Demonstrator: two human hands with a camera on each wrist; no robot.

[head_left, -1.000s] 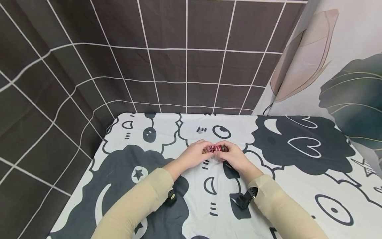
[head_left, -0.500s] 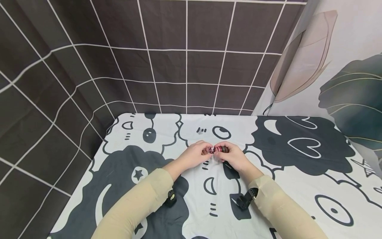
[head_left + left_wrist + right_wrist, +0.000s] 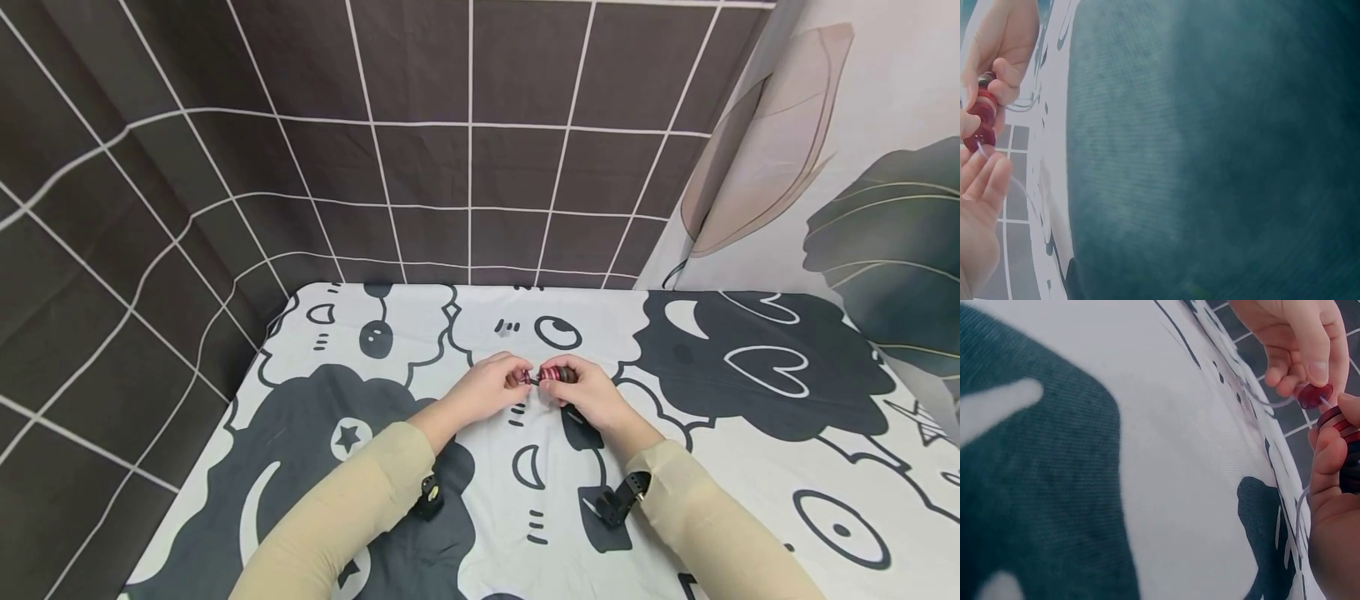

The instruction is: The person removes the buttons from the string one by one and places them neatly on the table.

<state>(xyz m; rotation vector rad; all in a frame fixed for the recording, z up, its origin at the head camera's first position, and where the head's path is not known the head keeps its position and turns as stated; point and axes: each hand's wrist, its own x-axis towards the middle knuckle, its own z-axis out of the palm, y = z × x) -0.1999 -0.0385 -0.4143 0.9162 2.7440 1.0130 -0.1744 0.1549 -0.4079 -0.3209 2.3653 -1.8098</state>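
While the left hand (image 3: pixel 491 390) pinches a dark red disc (image 3: pixel 1315 395) strung on a pale cord (image 3: pixel 1325 402), the right hand (image 3: pixel 594 396) grips a stack of red and dark discs (image 3: pixel 1337 425). The hands are near each other but apart, the pale cord bridging the gap between disc and stack. All are over a black-and-white patterned cloth (image 3: pixel 501 508), in front of a dark gridded backdrop (image 3: pixel 420 162).
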